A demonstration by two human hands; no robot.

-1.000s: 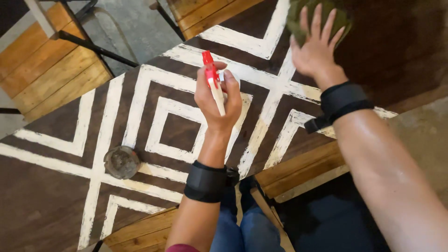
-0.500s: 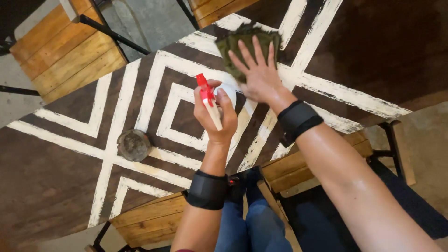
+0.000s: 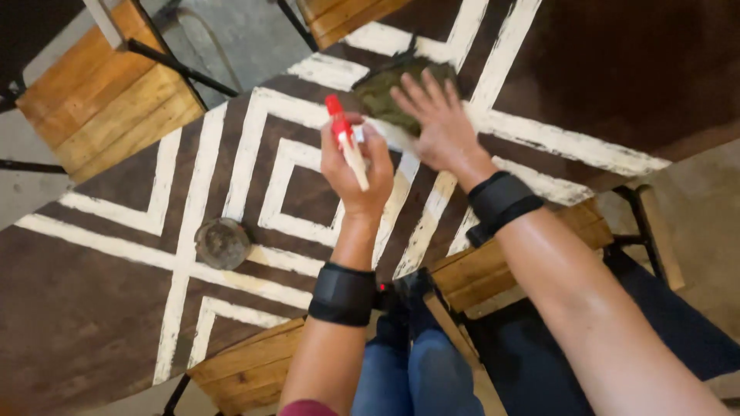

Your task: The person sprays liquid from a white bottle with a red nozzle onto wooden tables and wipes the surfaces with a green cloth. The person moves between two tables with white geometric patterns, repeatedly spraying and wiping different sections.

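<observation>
My left hand [image 3: 354,166] is closed around a spray bottle [image 3: 347,142] with a red nozzle and white trigger, held above the dark wooden table [image 3: 116,323] painted with white geometric lines. To its right, my right hand [image 3: 435,123] lies flat with fingers spread on a dark green cloth [image 3: 381,88], pressing it onto the tabletop near the far edge. Both wrists wear black bands.
A small round glass ashtray [image 3: 222,243] sits on the table at left. Wooden chairs stand around: one at upper left [image 3: 108,100], one at the top [image 3: 339,15], and seats at the near edge [image 3: 247,370] beside my blue-jeaned legs.
My right hand has slid the green cloth leftward and nearer across the table. The left hand kept hold of the spray bottle, staying roughly in place.
</observation>
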